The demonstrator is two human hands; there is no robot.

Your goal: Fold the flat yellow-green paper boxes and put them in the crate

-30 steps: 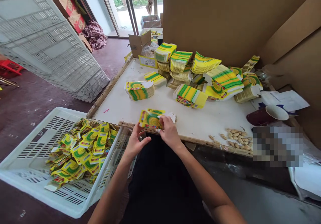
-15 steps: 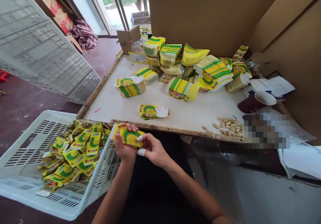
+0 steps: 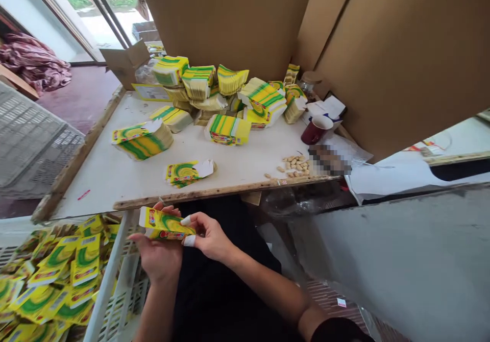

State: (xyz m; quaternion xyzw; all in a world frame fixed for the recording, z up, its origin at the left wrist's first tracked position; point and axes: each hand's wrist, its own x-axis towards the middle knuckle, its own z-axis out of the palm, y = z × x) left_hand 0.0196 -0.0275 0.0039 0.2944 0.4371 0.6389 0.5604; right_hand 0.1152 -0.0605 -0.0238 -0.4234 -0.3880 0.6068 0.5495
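A small yellow and green carton, its side panel showing, is held low in front of the table's front edge. My left hand lies under it, palm up, with fingers around its far side and the thumb off to the left. At the right end, my right hand pinches the carton between thumb and forefinger, both with white-wrapped tips. Just beyond, a short stack of flat cartons lies on the table.
A white plastic crate full of flat yellow cartons stands at my left. Bundles of flat cartons are piled at the table's back. Peanuts and a dark red cup are on the right, before tall cardboard.
My view has swung right, so the table and crate appear farther left. The carton, seen flat before, now shows its side and looks opened out. My left thumb has come away from its face.
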